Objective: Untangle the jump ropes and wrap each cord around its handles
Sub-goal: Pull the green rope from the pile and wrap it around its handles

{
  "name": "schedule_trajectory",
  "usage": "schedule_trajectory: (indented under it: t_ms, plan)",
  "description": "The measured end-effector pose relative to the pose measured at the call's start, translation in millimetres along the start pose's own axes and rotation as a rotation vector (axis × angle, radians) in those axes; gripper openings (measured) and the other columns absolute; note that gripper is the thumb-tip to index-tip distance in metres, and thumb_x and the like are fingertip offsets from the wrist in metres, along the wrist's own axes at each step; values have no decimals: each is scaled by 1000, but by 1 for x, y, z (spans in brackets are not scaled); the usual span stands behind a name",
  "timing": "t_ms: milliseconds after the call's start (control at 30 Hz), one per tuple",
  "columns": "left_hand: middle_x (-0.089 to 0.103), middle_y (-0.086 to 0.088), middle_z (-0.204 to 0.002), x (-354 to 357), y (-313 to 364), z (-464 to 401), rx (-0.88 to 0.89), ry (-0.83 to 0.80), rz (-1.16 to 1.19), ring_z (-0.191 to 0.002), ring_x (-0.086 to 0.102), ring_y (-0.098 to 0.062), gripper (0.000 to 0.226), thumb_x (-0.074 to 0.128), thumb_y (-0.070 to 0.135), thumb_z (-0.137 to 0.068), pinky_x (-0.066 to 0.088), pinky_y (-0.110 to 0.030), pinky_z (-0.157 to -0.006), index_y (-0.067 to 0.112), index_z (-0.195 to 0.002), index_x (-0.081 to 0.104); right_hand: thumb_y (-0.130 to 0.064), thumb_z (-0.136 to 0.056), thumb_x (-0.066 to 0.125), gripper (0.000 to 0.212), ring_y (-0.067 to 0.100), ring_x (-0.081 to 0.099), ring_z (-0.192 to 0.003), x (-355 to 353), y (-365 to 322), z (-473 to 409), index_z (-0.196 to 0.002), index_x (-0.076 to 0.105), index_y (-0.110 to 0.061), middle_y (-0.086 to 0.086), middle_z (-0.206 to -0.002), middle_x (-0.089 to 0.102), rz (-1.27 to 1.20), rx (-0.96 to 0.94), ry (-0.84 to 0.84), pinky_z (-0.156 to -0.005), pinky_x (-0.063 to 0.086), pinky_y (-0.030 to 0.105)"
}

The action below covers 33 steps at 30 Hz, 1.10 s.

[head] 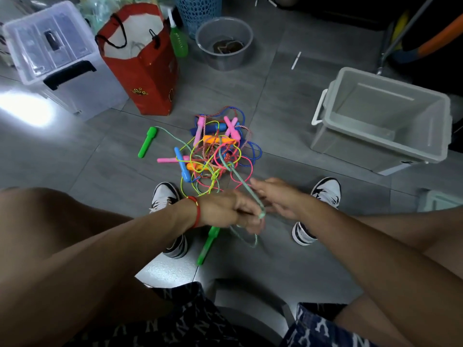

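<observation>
A tangle of jump ropes [215, 149] with pink, blue, orange and yellow cords and handles lies on the grey floor in front of my feet. One green handle [147, 142] lies apart at the tangle's left, its pale green cord [244, 185] running through the pile toward my hands. My left hand [230, 209] pinches this cord, and the second green handle [208, 244] hangs below it. My right hand [275, 199] is beside it, fingers loosely curved by the cord; whether it grips the cord is blurred.
An open grey plastic bin [383, 118] stands at the right. A red paper bag [142, 58], a clear lidded box [55, 53], a grey round tub [224, 42] and a blue basket [198, 8] stand behind the tangle. My shoes [165, 196] flank the work spot.
</observation>
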<state>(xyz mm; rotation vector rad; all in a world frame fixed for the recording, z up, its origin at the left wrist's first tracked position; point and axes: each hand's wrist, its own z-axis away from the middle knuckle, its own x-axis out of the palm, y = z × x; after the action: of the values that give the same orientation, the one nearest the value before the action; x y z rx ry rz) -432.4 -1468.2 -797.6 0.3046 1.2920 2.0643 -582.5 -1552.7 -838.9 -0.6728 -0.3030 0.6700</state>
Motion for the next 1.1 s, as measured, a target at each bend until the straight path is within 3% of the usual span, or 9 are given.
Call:
schedule_trajectory:
  t_ms: [100, 233, 367, 467, 533, 700, 833, 900, 1100]
  plan:
    - [73, -3, -101, 3, -15, 3, -139, -5, 41, -93, 66, -14, 19, 58, 11, -98, 51, -26, -88, 9, -109, 73, -10, -101, 52, 20, 12, 54, -47, 8, -8, -3, -109, 65, 4, 1, -59, 50, -232, -14, 2, -52, 54, 26]
    - [69, -23, -114, -16, -38, -4, -447, 427, 521, -95, 66, -27, 27, 52, 9, -97, 53, -36, -86, -2, -118, 65, -12, -101, 55, 22, 3, 60, -61, -2, -8, 9, -103, 68, 6, -7, -63, 66, 276, -245, -93, -65, 48, 22]
    - [70, -15, -103, -42, -32, -13, -449, 517, 847, -92, 67, -25, 26, 55, 31, -101, 57, -37, -79, 9, -112, 61, -8, -94, 66, 8, 8, 64, -86, -3, -4, 28, -96, 73, -6, 10, -94, 74, 507, -390, -294, -86, 49, 21]
    - [64, -7, -80, -40, -24, -20, -447, 572, 613, -65, 63, -15, 5, 59, 15, -99, 56, -28, -62, 12, -95, 61, -2, -94, 63, 16, 20, 69, -105, -4, -3, 23, -100, 75, -10, 9, -107, 75, 516, -364, -319, -98, 50, 28]
    - [61, -5, -70, -34, -15, -22, -391, 577, 410, -51, 62, -10, 18, 59, 5, -97, 57, -24, -56, 12, -81, 58, 1, -93, 58, 22, 24, 68, -109, -8, -7, 12, -105, 74, -8, 8, -109, 75, 431, -292, -187, -95, 51, 24]
    - [68, -5, -83, -22, -1, -16, -93, 421, 126, -79, 68, -12, 17, 57, -1, -95, 56, -22, -76, 11, -83, 61, -32, -103, 51, 31, 32, 74, -84, -5, -19, -16, -109, 62, -4, 14, -97, 74, 19, 28, 2, -69, 58, 34]
    - [69, 7, -80, -21, -10, -5, -19, 287, -114, -75, 61, -3, 9, 67, 8, -91, 48, -18, -75, 13, -86, 71, -11, -96, 61, 18, 21, 61, -63, 11, -25, -34, -84, 71, -2, 7, -66, 63, -238, 44, 8, -64, 56, 32]
    - [68, 3, -79, -22, -27, -4, -109, 281, -120, -77, 58, -7, 8, 67, 5, -90, 46, -17, -73, 6, -90, 75, -7, -97, 56, 18, 14, 54, -58, 11, -30, -36, -87, 71, -2, 3, -60, 57, -47, -78, 61, -60, 49, 26]
    - [70, -13, -104, -47, -40, -21, -491, 539, 770, -84, 66, -26, 39, 46, 39, -102, 51, -34, -74, 6, -111, 66, -8, -100, 54, 24, 12, 57, -70, 3, -42, -12, -85, 72, -13, -2, -69, 62, 445, -395, -78, -70, 47, 27]
